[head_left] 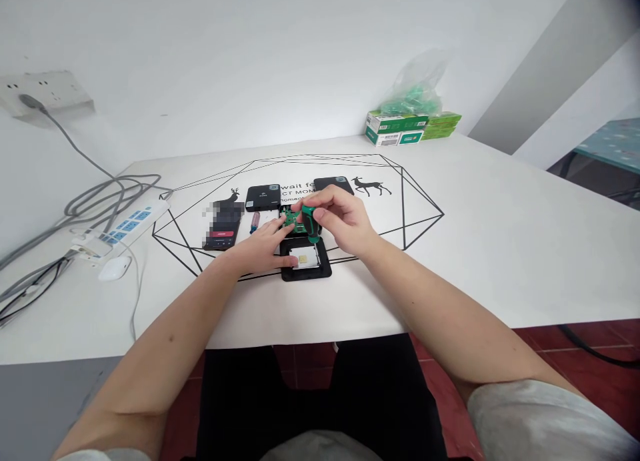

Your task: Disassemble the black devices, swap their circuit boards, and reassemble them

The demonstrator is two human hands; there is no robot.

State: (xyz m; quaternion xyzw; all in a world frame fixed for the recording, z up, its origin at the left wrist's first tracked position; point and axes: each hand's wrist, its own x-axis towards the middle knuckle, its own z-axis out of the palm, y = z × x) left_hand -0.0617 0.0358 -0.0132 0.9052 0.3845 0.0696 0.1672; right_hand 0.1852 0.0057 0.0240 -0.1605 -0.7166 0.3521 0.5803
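My right hand point(345, 221) is closed round the green and black handle of a screwdriver point(312, 225). The tool stands nearly upright, its tip down at the right edge of a silver metal plate point(310, 255) in an opened black case half point(324, 269). My left hand point(263, 249) lies with fingers spread over the case. Its fingertips touch the green circuit board point(290, 217) in the far half, and its thumb rests on the metal plate's left side. Just beyond the left fingers lies a second, small screwdriver with a reddish handle point(255, 219). My right hand partly covers the board.
Two black flat boxes point(263, 197) lie behind my hands, the right one point(340, 183) partly hidden. A phone point(225, 226) is at the left, near a power strip point(133, 226), cables and a white earbud case point(115, 268). Green-white cartons point(397, 129) stand against the wall.
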